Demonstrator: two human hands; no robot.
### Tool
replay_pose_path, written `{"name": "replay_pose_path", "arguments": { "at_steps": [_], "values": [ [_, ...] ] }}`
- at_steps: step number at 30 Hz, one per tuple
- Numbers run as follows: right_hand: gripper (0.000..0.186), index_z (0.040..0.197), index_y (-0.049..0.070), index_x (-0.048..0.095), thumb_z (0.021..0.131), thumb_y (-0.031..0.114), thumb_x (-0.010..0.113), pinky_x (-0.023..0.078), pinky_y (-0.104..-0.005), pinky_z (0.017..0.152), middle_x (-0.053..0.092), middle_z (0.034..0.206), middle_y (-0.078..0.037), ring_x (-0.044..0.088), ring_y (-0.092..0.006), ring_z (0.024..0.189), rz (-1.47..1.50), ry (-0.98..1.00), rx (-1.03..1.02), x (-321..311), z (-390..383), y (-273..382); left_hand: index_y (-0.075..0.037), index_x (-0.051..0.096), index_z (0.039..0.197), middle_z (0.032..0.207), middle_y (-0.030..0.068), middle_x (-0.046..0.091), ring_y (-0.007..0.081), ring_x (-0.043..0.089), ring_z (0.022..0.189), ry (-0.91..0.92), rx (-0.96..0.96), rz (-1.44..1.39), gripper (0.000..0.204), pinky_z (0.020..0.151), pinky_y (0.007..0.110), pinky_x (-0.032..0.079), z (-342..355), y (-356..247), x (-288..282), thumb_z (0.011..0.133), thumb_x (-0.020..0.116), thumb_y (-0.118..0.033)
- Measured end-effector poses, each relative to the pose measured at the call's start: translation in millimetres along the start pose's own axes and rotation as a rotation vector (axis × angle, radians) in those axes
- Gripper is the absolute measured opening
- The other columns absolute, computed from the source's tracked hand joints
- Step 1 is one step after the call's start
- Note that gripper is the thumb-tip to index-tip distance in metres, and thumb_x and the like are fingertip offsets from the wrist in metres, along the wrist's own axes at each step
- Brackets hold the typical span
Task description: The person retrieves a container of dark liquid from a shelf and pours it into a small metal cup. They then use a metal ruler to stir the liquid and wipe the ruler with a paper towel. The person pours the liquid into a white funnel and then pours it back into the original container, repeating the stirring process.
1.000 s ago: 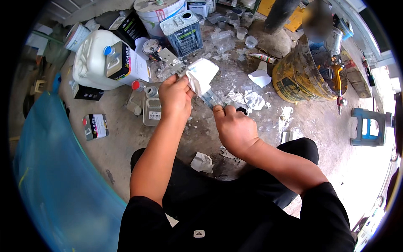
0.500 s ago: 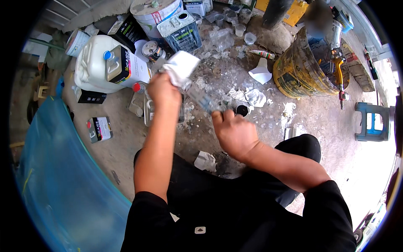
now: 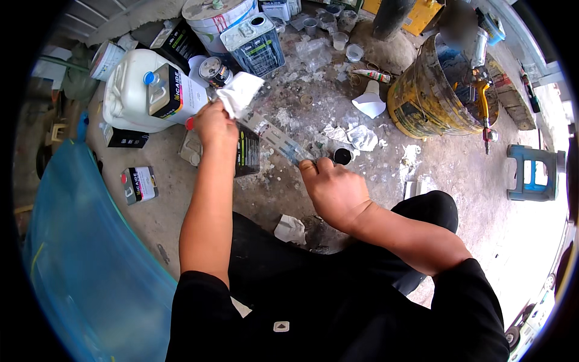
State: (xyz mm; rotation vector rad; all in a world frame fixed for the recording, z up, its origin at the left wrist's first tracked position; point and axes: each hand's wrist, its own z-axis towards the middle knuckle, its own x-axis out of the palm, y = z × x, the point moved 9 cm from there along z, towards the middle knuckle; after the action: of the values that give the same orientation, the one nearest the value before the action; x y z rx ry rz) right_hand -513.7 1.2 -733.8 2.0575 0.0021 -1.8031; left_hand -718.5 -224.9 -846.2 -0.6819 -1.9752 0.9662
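My left hand [image 3: 216, 125] is closed on a white paper towel [image 3: 241, 92], held out above the cans at the far left. My right hand [image 3: 336, 190] grips the near end of a flat metal mixing ruler [image 3: 274, 136] with slots along it. The ruler slants up and left, its far end close by the paper towel; whether they touch I cannot tell. Just beyond my right hand stands a small cup [image 3: 342, 157] with something black in it. Under my left forearm, a dark rectangular tin [image 3: 248, 151] is partly hidden.
Jugs, tins and a large bucket [image 3: 220, 21] crowd the far left, including a white jerrycan [image 3: 129, 78]. A stained yellow bucket [image 3: 416, 99] with a spray gun [image 3: 484, 90] is at the right. Crumpled paper [image 3: 362, 137] and a blue stool [image 3: 534, 173] are nearby. Blue sheeting [image 3: 90, 259] hangs at left.
My left hand and the paper towel have moved left, toward the far end of the ruler, showing more of it. The right hand keeps its grip, nearly still.
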Motion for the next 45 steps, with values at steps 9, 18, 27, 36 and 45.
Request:
{"name": "replay_pose_path", "arguments": {
  "at_steps": [9,18,27,36,45],
  "values": [
    [0.016,0.11,0.001,0.07,0.097,0.004,0.06,0.044,-0.0293,0.045,0.053,0.069,-0.002,0.054,-0.011,0.06,1.412,0.088,0.334,-5,-11,-50,0.009,0.054,0.132,0.13,0.0182,0.064,0.0304,0.065,0.118,0.303,0.001,-0.094,0.03,0.104,0.046,0.053,-3,-50,13,0.104,0.054,-0.003],
    [0.007,0.097,0.003,0.068,0.093,0.0,0.063,0.039,-0.027,0.04,0.054,0.068,-0.006,0.049,-0.0138,0.053,1.927,0.421,0.516,19,-18,-30,-0.002,0.061,0.13,0.127,0.0097,0.069,0.0206,0.067,0.114,0.569,-0.103,-0.256,0.029,0.099,0.036,0.054,-68,-23,61,0.102,0.062,-0.008],
    [0.021,0.111,-0.003,0.071,0.092,0.006,0.066,0.043,-0.0279,0.039,0.062,0.065,-0.011,0.055,-0.0157,0.043,1.808,0.649,0.381,6,-30,-38,0.005,0.063,0.126,0.115,0.0126,0.073,0.0192,0.072,0.101,0.727,0.097,0.233,0.027,0.089,0.033,0.057,-37,-105,35,0.1,0.063,-0.003],
    [0.056,0.12,-0.012,0.061,0.108,0.04,0.044,0.066,-0.0464,0.077,0.071,0.093,-0.026,0.075,-0.0333,0.081,2.458,0.394,-0.207,-78,-1,-101,0.006,0.064,0.125,0.107,0.0126,0.075,0.0165,0.073,0.089,0.779,0.077,0.348,0.026,0.075,0.03,0.06,-53,-96,36,0.1,0.063,-0.003],
    [0.02,0.111,-0.003,0.068,0.1,0.015,0.069,0.055,-0.0473,0.11,0.07,0.107,-0.011,0.07,-0.0213,0.103,1.977,-0.332,0.27,-56,5,-127,0.009,0.061,0.129,0.113,0.0149,0.074,0.0167,0.073,0.096,0.702,0.148,0.342,0.029,0.083,0.03,0.059,-88,-52,61,0.102,0.062,-0.002]
  ]
}}
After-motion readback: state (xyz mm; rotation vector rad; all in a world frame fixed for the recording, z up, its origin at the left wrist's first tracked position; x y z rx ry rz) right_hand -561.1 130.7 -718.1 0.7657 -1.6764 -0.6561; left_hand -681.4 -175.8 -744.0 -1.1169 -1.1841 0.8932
